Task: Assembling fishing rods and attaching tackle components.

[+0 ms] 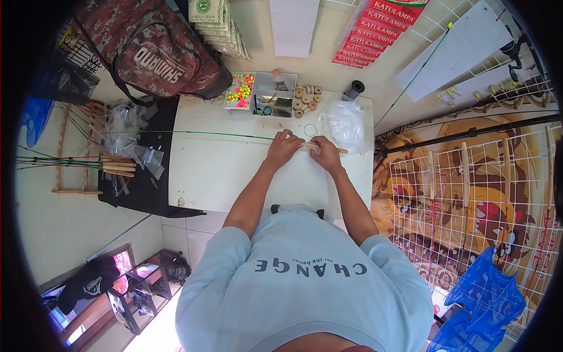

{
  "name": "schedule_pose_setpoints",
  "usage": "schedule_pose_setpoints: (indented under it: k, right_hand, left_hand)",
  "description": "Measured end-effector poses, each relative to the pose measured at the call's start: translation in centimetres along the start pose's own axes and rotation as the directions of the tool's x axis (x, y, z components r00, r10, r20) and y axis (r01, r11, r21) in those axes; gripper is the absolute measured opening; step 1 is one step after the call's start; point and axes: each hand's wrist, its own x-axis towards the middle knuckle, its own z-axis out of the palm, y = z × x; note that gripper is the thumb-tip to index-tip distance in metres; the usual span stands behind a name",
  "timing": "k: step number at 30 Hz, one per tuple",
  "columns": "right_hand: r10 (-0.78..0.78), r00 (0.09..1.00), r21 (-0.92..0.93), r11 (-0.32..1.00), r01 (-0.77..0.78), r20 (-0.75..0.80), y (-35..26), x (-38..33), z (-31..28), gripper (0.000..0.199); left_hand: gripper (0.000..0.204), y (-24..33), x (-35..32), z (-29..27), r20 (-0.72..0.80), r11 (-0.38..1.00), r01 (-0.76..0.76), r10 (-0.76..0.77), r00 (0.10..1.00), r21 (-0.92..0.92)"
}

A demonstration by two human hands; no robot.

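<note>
A thin fishing rod (226, 135) with a green shaft and a pale wooden handle (342, 151) lies crosswise over the white table, its shaft running off to the left. My left hand (284, 150) is closed around the rod where the green shaft meets the wood. Close beside it, my right hand (326, 155) grips the wooden handle, whose butt end sticks out to the right. A bit of pale wood shows between the two hands. My fingertips are partly hidden. Just beyond my hands a thin dark ring (309, 129) rests on the table.
Along the back of the white table (223, 170) stand a divided tray (254, 110) with bright beads, several wooden discs (308, 100), a black spool (353, 90) and clear plastic bags (343, 124). More wooden-handled rods (119, 166) lie at left. A wire grid (469, 193) stands at right.
</note>
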Motion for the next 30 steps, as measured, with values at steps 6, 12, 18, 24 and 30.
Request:
schedule_pose_setpoints:
  k: [6, 12, 18, 24, 30]
  right_hand:
    - [-0.109, 0.992, -0.095, 0.989, 0.115, 0.062, 0.49, 0.62, -0.58, 0.031]
    - [-0.069, 0.992, -0.206, 0.974, 0.09, 0.108, 0.09, 0.35, -0.55, 0.031]
    - [-0.059, 0.992, -0.219, 0.972, 0.082, 0.111, 0.29, 0.27, 0.0, 0.032]
    - [-0.081, 0.991, -0.208, 0.973, 0.101, 0.105, 0.65, 0.9, 0.12, 0.036]
    - [-0.071, 0.991, -0.243, 0.965, 0.097, 0.116, 0.81, 0.9, 0.08, 0.032]
  left_hand:
    - [0.02, 0.08, 0.2, 0.4, 0.012, 0.999, 0.037, -0.037, 0.999, -0.018]
    - [0.017, -0.2, 0.12, 0.7, 0.051, 0.996, 0.08, -0.078, 0.996, -0.044]
    - [0.017, 0.01, 0.14, 0.82, 0.03, 0.992, 0.095, -0.093, 0.995, -0.077]
    - [0.018, -0.36, 0.55, 0.62, 0.016, 0.997, 0.065, -0.064, 0.998, -0.051]
    - [0.015, -0.32, 0.25, 0.46, 0.071, 0.993, 0.097, -0.092, 0.993, -0.071]
